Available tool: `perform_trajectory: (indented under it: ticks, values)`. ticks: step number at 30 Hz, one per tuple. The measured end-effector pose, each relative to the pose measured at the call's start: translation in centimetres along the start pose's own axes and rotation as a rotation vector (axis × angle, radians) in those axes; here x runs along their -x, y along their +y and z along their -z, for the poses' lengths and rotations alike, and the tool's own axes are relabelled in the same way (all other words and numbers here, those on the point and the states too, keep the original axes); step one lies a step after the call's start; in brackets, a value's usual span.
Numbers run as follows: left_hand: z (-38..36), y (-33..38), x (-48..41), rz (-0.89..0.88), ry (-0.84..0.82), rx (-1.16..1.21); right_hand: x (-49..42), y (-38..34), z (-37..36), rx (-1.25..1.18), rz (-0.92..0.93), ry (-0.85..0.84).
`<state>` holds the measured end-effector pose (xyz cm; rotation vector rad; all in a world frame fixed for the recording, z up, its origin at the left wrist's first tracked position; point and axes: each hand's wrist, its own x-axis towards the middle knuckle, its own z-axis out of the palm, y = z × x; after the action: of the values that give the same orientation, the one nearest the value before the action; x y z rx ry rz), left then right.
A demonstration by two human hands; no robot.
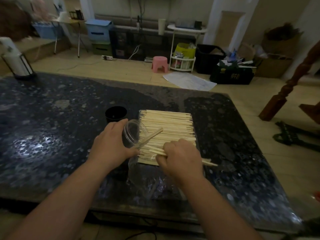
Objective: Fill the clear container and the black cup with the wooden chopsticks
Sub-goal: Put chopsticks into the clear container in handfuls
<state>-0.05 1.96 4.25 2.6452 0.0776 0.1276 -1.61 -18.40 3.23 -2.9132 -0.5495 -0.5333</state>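
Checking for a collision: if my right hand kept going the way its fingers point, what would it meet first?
Probably the tilted clear plastic container held by the left hand; the right hand, gripping wooden chopsticks, points left at it, though depth is unclear.

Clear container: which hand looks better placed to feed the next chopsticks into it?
Probably the right hand: it grips a few chopsticks from the pile, close to the mouth. The left hand is busy holding the clear container tilted.
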Motion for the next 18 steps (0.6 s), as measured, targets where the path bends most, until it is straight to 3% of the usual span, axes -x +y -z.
perform_trajectory:
  ticks: [2, 4, 11, 15, 18]
  values:
    - [-0.1, 0.0, 0.0, -0.005, -0.010, -0.007, 0.1, 0.5, -0.7, -0.031, 0.013, 0.241]
    - [-0.1, 0.0, 0.0, -0.006, -0.017, -0.024, 0.1, 0.9, -1.2, -0.113, -0.009, 0.364]
    - [-0.2, 0.2, 0.2, -0.007, -0.031, -0.048, 0.0, 0.9, -1.7, -0.379, -0.080, 0.444]
    - [-0.3, 0.3, 0.3, -0.017, -0.046, -0.055, -0.1, 0.6, -0.8, -0.632, -0.026, 0.571]
    - [-0.5, 0.4, 0.3, -0.020, -0.059, -0.094, -0.4, 0.1, -0.5, -0.786, -0.115, 0.651]
